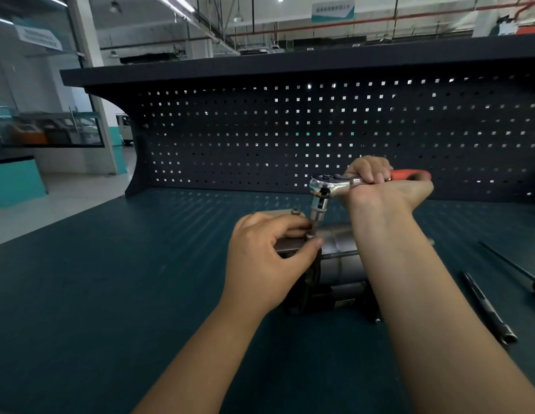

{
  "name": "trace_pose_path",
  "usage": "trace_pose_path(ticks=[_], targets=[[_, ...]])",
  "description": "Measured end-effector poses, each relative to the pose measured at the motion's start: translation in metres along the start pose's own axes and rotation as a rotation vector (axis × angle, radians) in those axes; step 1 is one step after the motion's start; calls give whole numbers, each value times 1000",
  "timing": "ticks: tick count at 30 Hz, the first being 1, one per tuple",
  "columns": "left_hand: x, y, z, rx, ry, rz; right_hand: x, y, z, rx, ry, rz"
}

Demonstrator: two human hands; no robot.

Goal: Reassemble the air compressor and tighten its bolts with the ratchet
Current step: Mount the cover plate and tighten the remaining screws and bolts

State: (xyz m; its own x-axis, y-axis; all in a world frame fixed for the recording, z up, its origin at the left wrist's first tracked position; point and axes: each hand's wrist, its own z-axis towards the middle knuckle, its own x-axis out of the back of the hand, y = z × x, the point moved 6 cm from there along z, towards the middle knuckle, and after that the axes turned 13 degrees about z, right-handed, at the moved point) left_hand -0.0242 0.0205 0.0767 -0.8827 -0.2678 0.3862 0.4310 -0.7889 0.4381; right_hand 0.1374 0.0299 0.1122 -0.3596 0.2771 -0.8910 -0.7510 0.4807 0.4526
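The air compressor [337,264], a dark grey metal body with a cylindrical section, lies on the teal bench mat [110,294] in the middle. My right hand [379,186] grips the chrome ratchet [327,183] by its red handle, held level above the compressor. Its socket [318,209] points straight down onto a bolt on the compressor's top. My left hand [266,258] pinches the bolt at the base of the socket with thumb and forefinger. A second bolt head [295,211] stands on the top plate to the left. My hands and forearms hide much of the compressor.
A long dark tool [487,309] lies on the mat at the right, with a thin screwdriver-like rod [511,264] beyond it. A dark pegboard [320,130] with a shelf on top walls off the back of the bench. The mat's left edge drops to the shop floor.
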Motion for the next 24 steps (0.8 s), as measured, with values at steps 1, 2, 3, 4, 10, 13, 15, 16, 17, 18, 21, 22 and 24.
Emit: trace_pose_path(ticks=[1,2,3,4,10,13,15,16,17,18,21,22,24], targets=[[0,-1,0,2,-1,-1,0,1,-1,7,-6,-15],[-1,-1,0,4,-4,-3,0,2,-2,13,-9,-31],[-1,-1,0,5,-8,-7,0,2,-3,21,-7,-46],[0,-1,0,-1,-8,-7,1,2,-4,32,-2,-61],[0,1,6,-37,0,17,-8,-4,-10,88,-99,-184],[1,0,8,-32,5,2,-9,-5,-19,112,-149,-260],[1,-2,8,-18,7,-12,-9,-9,-24,171,-164,-297],[1,-2,7,-18,4,-12,-9,-12,-26,202,-169,-307],[1,-1,7,-23,-5,-4,-9,-14,-28,226,-176,-314],[0,-1,8,-29,-23,6,-8,-16,-30,243,-185,-316],[-1,-3,9,-13,-94,0,-6,-22,-38,260,-235,-297],[-2,-4,10,-4,-116,-4,-5,-24,-42,260,-256,-294],[-4,-6,11,14,-159,7,-5,-27,-50,275,-314,-313]])
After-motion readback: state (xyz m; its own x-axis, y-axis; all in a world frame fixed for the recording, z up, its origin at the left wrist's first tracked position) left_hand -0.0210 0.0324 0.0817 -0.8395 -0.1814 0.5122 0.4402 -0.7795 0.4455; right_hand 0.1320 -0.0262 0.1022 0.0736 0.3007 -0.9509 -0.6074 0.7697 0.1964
